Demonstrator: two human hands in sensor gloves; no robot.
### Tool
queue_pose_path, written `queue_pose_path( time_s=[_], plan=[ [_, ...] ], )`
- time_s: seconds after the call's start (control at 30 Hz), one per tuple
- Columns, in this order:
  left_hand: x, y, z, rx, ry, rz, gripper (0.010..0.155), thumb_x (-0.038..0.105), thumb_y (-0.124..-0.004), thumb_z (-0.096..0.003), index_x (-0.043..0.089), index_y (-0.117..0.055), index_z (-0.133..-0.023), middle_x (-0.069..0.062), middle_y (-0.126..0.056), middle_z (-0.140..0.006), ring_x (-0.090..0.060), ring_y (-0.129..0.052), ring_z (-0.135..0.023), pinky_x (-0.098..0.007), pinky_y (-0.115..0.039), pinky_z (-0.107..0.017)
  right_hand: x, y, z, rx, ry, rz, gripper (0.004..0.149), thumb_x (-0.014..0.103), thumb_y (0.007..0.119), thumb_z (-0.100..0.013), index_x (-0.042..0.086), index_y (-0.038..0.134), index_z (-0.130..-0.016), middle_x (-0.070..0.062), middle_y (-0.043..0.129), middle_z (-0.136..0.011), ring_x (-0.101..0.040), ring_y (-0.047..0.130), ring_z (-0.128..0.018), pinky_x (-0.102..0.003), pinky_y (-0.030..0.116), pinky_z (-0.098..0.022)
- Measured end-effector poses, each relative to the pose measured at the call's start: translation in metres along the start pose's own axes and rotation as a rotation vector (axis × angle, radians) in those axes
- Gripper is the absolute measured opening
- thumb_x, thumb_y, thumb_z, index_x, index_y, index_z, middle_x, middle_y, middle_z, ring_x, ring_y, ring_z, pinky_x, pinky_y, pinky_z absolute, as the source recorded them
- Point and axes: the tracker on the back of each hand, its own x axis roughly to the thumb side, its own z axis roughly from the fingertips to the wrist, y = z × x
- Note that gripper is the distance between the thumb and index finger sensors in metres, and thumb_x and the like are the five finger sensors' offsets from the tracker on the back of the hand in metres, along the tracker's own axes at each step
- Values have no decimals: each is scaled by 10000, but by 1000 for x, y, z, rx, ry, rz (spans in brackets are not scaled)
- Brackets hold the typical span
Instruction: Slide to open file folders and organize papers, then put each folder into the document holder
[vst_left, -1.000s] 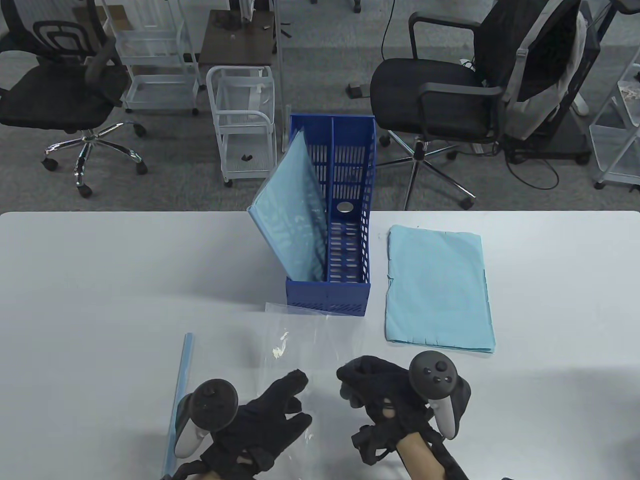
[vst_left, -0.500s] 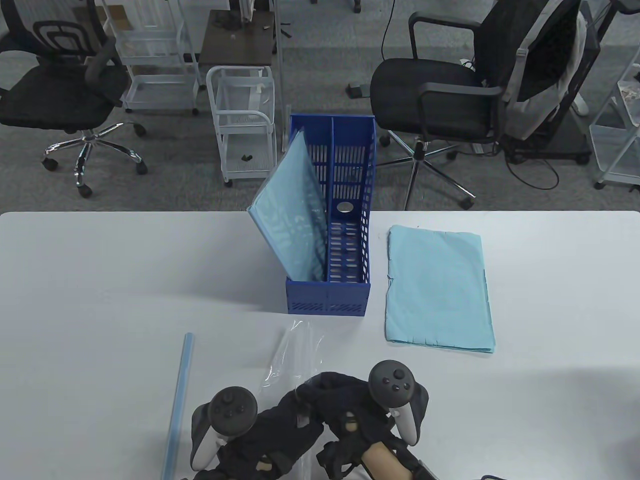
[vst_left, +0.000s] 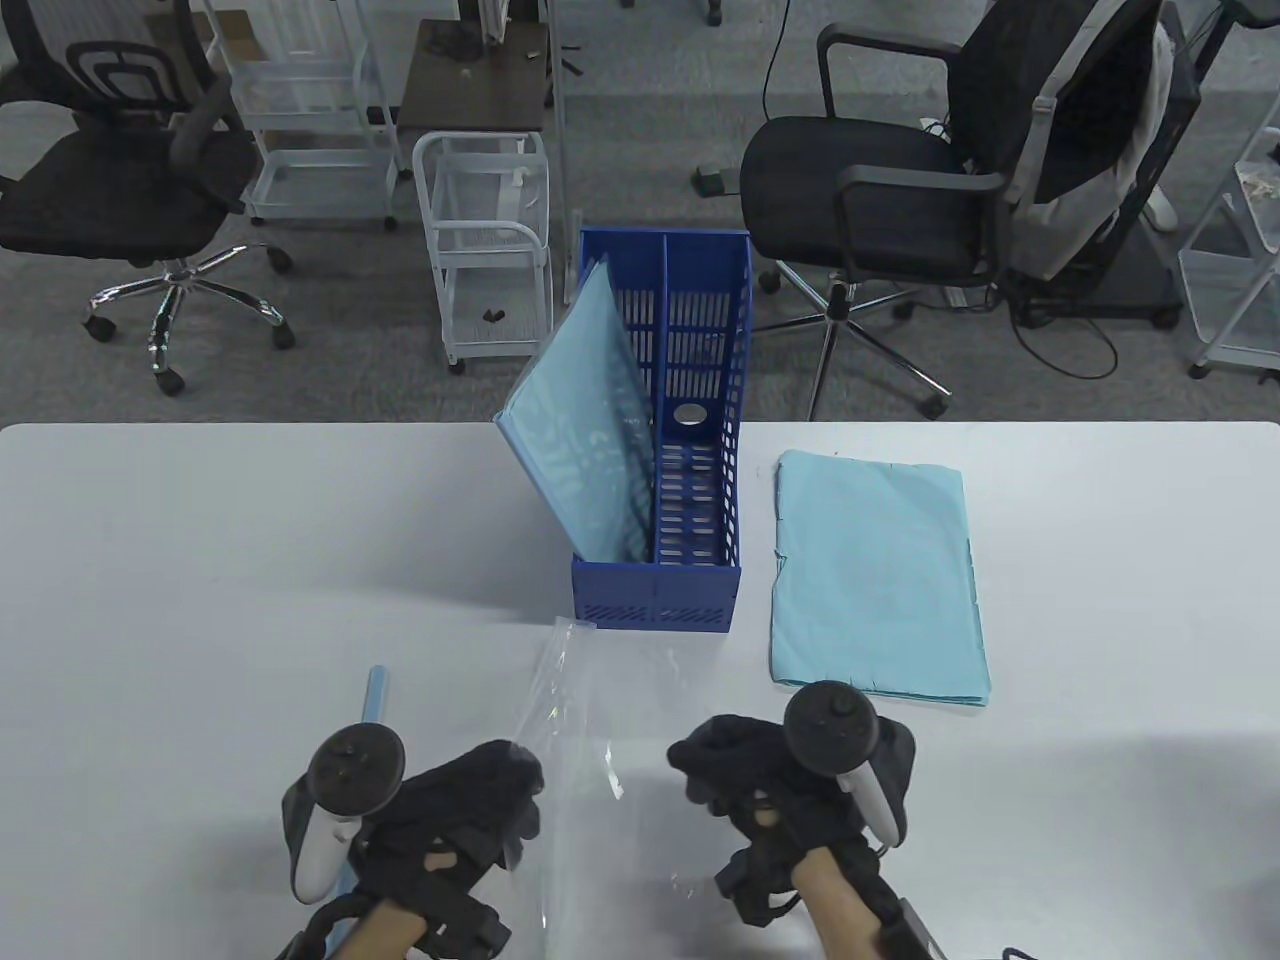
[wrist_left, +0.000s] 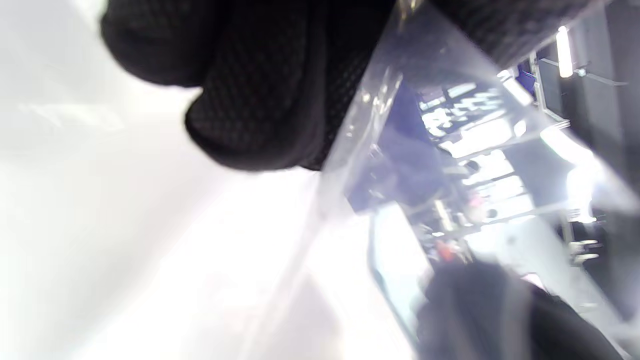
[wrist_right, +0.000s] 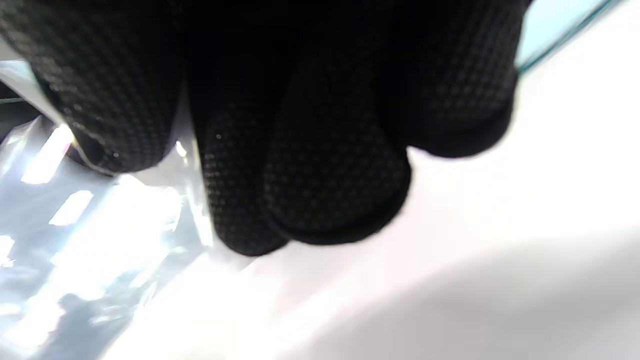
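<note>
Clear folder (vst_left: 575, 740) lies open on the desk (vst_left: 200, 560) before the blue holder (vst_left: 660, 600), its left edge gripped by left hand (vst_left: 455, 815) fingers (wrist_left: 260, 100), right hand (vst_left: 770, 780) fingers curled at its right edge.

Your white counter (vst_left: 200, 560) carries the blue document holder (vst_left: 690, 590) at centre. Blue papers (vst_left: 880, 570) lie flat just right; a slide bar (vst_left: 372, 700) lies front-left.
</note>
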Motion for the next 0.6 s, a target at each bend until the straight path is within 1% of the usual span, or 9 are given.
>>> queue_pose_path(
  time_s=[0.07,0.1,0.13,0.23,0.3,0.37,0.47,0.6],
  plan=[
    [-6,23,0,64,55,-63,457,474,-859,-445,153,-948,-757,-28,-1074,-489,-141,-1070,-202,-396,-914,-253,-22,-20,-5,-49,90,122,445,523,936,-310,191,999,-600,6,1115,-416,-192,1085,-274,-376,933,-276],
    [-9,30,0,70,83,-80,455,476,-861,-444,152,-952,-751,-29,-1073,-482,-142,-1065,-196,-395,-913,-252,-29,-25,-6,-53,111,158,445,528,931,-316,199,994,-609,11,1114,-427,-188,1085,-286,-373,934,-286],
    [-14,39,-1,58,125,-107,454,477,-860,-447,153,-952,-752,-26,-1072,-483,-139,-1064,-198,-395,-911,-255,-41,-32,-8,-64,159,200,446,527,930,-319,199,992,-614,12,1112,-437,-191,1083,-303,-378,931,-296],
    [-28,55,-7,36,215,-130,455,482,-857,-451,154,-954,-750,-26,-1070,-482,-139,-1061,-201,-394,-910,-261,-66,-42,-14,-99,257,257,446,528,928,-319,204,991,-619,14,1110,-449,-192,1083,-315,-382,929,-307],
    [-35,57,-11,4,240,-131,460,493,-852,-456,159,-952,-757,-26,-1069,-493,-142,-1062,-212,-394,-909,-270,-73,-42,-18,-69,276,235,456,540,924,-315,206,992,-618,18,1110,-452,-191,1082,-323,-383,928,-313],
    [-39,53,-15,-54,269,-132,457,489,-847,-463,157,-948,-761,-27,-1067,-498,-145,-1062,-216,-397,-908,-276,-76,-37,-20,-53,292,226,454,533,929,-314,199,993,-614,12,1108,-449,-198,1079,-321,-390,924,-312],
    [-39,46,-19,-58,303,-210,462,493,-846,-462,157,-947,-762,-28,-1067,-501,-146,-1062,-219,-398,-907,-278,-72,-32,-20,-47,298,342,450,537,926,-311,206,994,-607,23,1104,-441,-188,1076,-314,-383,926,-309],
    [-38,39,-22,-71,338,-277,470,500,-843,-462,157,-944,-768,-28,-1067,-507,-148,-1065,-226,-399,-908,-283,-67,-30,-21,-58,294,408,449,538,926,-311,204,994,-603,25,1101,-430,-183,1072,-302,-381,925,-303]
  ],
)
